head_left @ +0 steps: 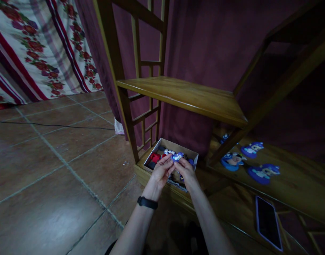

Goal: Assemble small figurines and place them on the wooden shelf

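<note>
Between my two hands, over an open cardboard box point(192, 152), is a small purple-and-white figurine point(177, 156). My left hand point(162, 171), with a black band on its wrist, pinches it from the left side. The fingers of my right hand point(185, 169) grip it from the right. Inside the box lie several small figures, among them a red one point(155, 157) and a white one point(168, 152). My hands hide part of the box and what is in it.
A wooden shelf board point(178, 92) juts out above the box. On the lower shelf at right stand several figurines, including a purple one point(263, 173) and a blue-based one point(232, 161). A phone point(268, 221) lies lower right. A black cable point(58, 125) crosses the tiled floor.
</note>
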`<state>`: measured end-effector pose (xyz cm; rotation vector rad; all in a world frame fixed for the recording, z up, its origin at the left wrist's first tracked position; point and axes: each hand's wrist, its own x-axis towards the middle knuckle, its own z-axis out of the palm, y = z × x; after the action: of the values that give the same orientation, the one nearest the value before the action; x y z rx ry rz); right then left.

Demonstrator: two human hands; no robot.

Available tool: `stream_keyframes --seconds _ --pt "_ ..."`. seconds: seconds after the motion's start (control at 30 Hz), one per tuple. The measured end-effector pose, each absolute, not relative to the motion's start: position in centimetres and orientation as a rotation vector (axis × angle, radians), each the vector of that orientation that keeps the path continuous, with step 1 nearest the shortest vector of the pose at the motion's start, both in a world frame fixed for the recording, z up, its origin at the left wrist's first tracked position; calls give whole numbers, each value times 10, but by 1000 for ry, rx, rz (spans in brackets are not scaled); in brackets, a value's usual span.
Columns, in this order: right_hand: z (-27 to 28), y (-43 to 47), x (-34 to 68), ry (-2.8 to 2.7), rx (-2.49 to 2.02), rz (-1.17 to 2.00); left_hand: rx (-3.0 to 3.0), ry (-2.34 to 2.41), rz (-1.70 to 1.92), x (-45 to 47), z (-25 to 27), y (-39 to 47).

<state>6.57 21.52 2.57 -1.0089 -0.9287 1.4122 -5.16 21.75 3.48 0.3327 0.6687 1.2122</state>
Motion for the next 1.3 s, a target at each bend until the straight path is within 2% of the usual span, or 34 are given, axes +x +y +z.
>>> stream_keyframes --seconds 0.57,1.3 --pt "33 213 66 -878 -949 1376 413 621 1203 -52 31 219" --pt "38 212 66 -917 -1113 1219 299 626 1256 -50 26 223"
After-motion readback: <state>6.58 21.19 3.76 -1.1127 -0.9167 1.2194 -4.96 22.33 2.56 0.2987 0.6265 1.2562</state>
